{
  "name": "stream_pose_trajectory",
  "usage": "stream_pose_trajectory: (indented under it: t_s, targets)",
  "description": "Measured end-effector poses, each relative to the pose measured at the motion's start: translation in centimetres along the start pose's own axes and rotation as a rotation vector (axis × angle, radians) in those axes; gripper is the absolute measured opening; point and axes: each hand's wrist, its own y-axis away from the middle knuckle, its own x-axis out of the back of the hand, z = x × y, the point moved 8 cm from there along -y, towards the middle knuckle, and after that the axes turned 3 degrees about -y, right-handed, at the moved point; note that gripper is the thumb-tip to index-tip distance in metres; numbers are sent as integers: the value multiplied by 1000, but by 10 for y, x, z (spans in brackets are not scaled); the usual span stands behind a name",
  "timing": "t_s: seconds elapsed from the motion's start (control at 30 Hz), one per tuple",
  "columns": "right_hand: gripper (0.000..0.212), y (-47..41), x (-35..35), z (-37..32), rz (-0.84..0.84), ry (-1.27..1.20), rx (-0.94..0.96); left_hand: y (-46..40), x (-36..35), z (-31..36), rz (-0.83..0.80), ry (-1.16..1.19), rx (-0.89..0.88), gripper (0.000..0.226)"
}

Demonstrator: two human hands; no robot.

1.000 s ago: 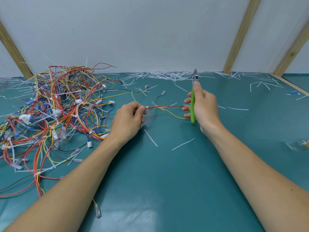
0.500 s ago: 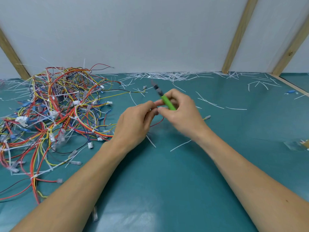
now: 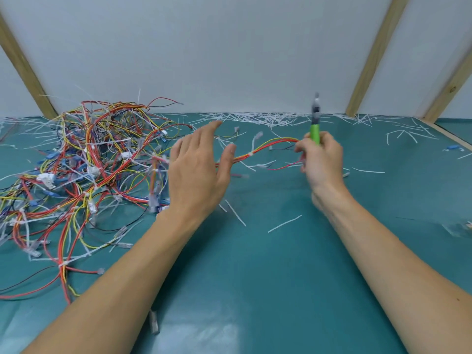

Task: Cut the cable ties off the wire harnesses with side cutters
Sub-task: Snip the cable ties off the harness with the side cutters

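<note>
On the teal mat (image 3: 255, 290), right hand (image 3: 322, 159) grips green-handled cutters (image 3: 315, 123).

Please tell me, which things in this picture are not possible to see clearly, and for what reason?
- Head view: the side cutters are motion-blurred, so their blades are unreadable.
- Right hand covers the cutter handle and the end of the red and yellow harness.
- Left hand hides the harness behind it.
- The wire pile is cut off by the left edge.

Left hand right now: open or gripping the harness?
Open: the left hand has fingers spread, gripping nothing; the harness runs beyond it.
</note>
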Motion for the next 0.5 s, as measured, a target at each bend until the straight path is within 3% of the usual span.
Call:
stream_pose_trajectory:
  t_s: [0.2, 0.33, 0.5]
  targets:
    - [5, -22, 49, 18, 321, -128, -143, -1, -11, -28, -134, -76, 136, 36]
    - [14, -27, 55, 28, 345, -75, -176, 7, -35, -35, -330, -133, 123, 30]
    - [18, -27, 58, 24, 353, 22, -130, 7, -39, -44, -331, -71, 137, 22]
